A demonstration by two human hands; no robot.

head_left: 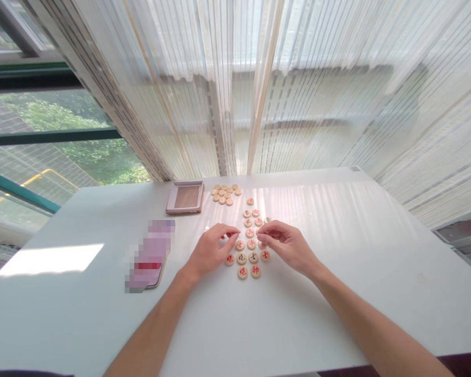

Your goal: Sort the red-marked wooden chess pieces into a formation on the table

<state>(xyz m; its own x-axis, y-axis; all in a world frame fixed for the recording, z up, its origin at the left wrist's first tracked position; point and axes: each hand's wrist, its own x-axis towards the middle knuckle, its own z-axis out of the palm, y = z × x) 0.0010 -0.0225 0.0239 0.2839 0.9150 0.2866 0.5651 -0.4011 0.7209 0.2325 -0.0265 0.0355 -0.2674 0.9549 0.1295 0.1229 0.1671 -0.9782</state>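
Observation:
Round wooden Chinese chess pieces (251, 244) with red and black characters lie face up in short rows on the white table (337, 314). At the left side of these rows is my left hand (215, 246), its thumb and index fingertip nearly meeting; whatever is between them is too small to make out. My right hand (288, 243) is on the other side, thumb and index finger pinched at the edge of a chess piece (258, 231) that its fingertips partly cover. Other pieces lie partly under the right fingers. Closest to me are a red-marked piece (242, 272) and another red-marked piece (255, 270).
Several blank-side-up pieces (222, 193) are gathered toward the far edge. Left of them stands a shallow open box (203, 196). A phone-like object (153, 256), blurred by pixelation, lies to the left. Sheer curtains (235, 104) hang just behind the table, with a window at left.

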